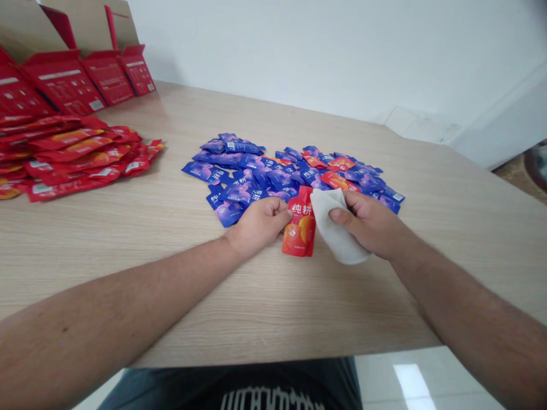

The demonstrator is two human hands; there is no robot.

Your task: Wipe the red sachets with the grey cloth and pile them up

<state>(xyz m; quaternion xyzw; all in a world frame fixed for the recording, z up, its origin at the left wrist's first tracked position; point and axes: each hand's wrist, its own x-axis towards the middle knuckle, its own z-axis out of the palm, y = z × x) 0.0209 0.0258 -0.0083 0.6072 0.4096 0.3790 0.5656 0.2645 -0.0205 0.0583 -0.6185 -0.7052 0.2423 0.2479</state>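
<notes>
Left hand (pixel 258 226): the fingers are curled and pressed together, and the left edge of the red pouch (pixel 299 233) appears to be pinched between fingertips and thumb.
Right hand (pixel 367 224): the fingers are bunched over the white cloth (pixel 337 230), with the thumb laid across its top, and the cloth is pressed against the pouch's right side.
Pouch position: it is held upright, just above the table surface, between both hands and in front of the blue pouches (pixel 256 176).
Handling: the pouch is judged to be light and soft, with a slick printed film that may slip, so a hold at its flat sealed edge would be safest.
Cloth: it is judged to be soft and limp, and is best kept bunched in the fingers.
Surroundings: a stack of red pouches (pixel 72 156) is laid on the wooden table (pixel 141 285), below red cartons (pixel 64 80).
</notes>
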